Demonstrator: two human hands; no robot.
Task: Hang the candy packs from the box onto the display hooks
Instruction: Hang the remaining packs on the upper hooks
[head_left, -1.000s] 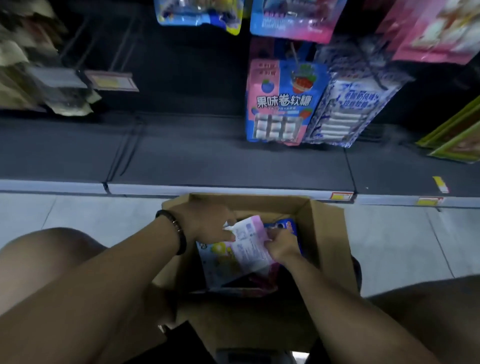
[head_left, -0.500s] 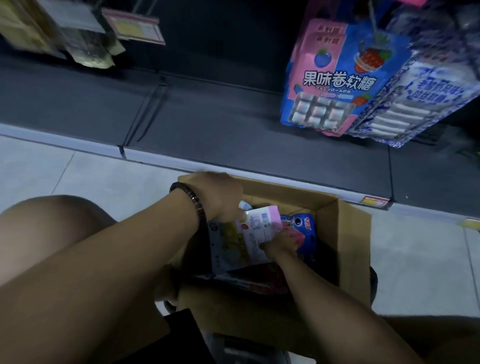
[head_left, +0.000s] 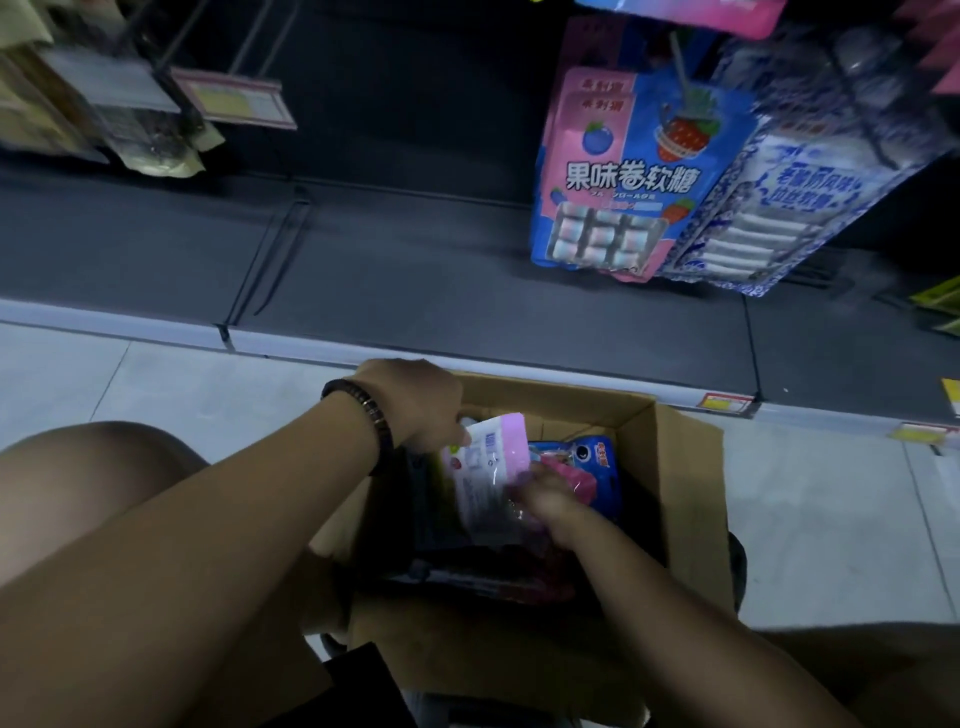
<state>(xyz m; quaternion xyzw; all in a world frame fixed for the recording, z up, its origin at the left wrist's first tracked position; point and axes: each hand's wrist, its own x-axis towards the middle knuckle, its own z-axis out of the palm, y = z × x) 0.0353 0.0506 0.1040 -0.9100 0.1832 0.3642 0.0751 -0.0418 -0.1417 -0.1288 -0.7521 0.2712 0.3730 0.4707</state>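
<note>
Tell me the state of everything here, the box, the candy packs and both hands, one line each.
cardboard box: open, packs inside.
pink-and-white pack: tilted up inside the box, not yet hung.
blue pack: lying in the box, partly covered.
left hand: grips the pink-and-white pack's top corner.
right hand: blurred at that pack's lower edge; grip unclear.
pink-and-blue packs: hanging on a hook.
blue-and-white packs: hanging beside them.
</note>
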